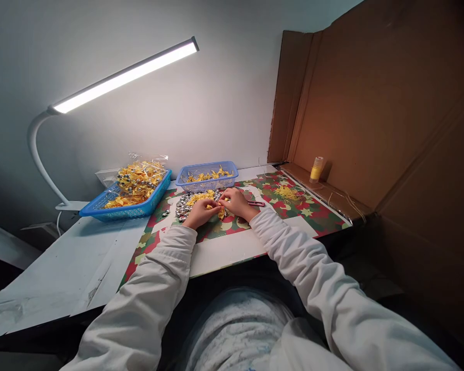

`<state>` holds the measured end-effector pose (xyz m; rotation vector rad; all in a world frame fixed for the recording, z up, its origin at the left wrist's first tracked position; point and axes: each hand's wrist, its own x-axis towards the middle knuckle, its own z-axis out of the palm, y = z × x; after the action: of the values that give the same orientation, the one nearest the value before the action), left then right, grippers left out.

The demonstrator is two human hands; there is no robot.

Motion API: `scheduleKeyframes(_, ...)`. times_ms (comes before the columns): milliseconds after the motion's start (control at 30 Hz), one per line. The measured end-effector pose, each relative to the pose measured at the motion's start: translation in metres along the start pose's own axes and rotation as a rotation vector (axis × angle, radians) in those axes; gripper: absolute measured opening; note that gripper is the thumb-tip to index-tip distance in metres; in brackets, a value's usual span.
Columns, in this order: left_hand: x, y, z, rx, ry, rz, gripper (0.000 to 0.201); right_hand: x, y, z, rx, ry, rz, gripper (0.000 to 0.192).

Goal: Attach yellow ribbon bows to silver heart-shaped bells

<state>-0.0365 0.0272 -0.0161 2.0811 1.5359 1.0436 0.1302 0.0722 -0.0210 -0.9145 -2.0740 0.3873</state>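
Over the patterned mat (212,232), my left hand (200,212) and my right hand (236,202) meet with fingers pinched together. A small yellow ribbon-like piece (222,213) shows at their fingertips; its exact shape is partly hidden by the fingers. Beside and behind my left hand lies a pile of shiny silver bead-like pieces (182,206), with loose yellow pieces (201,196) on top. A thin pinkish-red tool (257,203), perhaps small snips, lies just right of my right hand.
A blue basket (129,212) at the left is heaped with yellow-and-silver pieces. Another blue basket (208,183) at the back holds yellow pieces. Yellow threads (288,194) lie on the right. A thread spool (316,170) stands by the cardboard wall (371,103). A lit lamp (127,74) hangs over the left.
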Motion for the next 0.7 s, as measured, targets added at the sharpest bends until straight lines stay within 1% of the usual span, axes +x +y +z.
scheduleKeyframes(200,0.0010,-0.0023,0.0017,-0.108,-0.011,-0.061,0.029,0.0005,0.0000,0.0013,0.011,0.011,-0.013,0.011)
scheduleKeyframes(467,0.0010,-0.0026,0.0036,-0.172,-0.014,-0.063,0.039,0.0000,-0.0008,0.0003,0.026,0.013,-0.014,0.011)
scheduleKeyframes(700,-0.0008,0.0002,0.0047,-0.213,0.006,-0.084,0.041,0.0011,0.0003,-0.0001,-0.009,0.022,-0.001,0.010)
